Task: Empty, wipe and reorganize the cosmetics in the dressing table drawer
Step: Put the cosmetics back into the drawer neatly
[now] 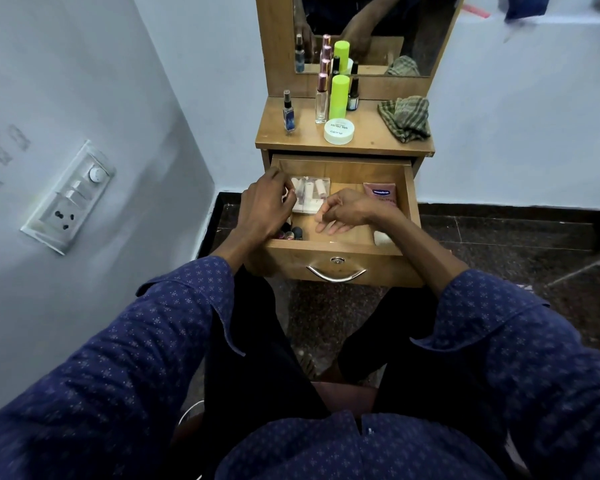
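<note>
A wooden dressing table (367, 138) with a mirror (378, 32) is seen against a pale wall, and its drawer (347, 268) is pulled out over a dark floor. On the tabletop a checked cloth (405, 117) is bunched at the right; a lime-green bottle (338, 97), a clear perfume bottle (321, 100), a dark blue spray bottle (288, 114), a small dark bottle (353, 97) and a round white jar (339, 130) are grouped at the left and centre.

Inside the drawer a clear pouch of small white items (309, 197) is laid at the back left, a pink Vaseline tube (380, 192) at the back right, and small round containers (293, 233) at the front left.

The left hand (267, 206) is curled at the pouch's left edge; whether anything is gripped cannot be told. The right hand (343, 211) is held over the drawer's middle, fingers loosely bent, grasping nothing.
</note>
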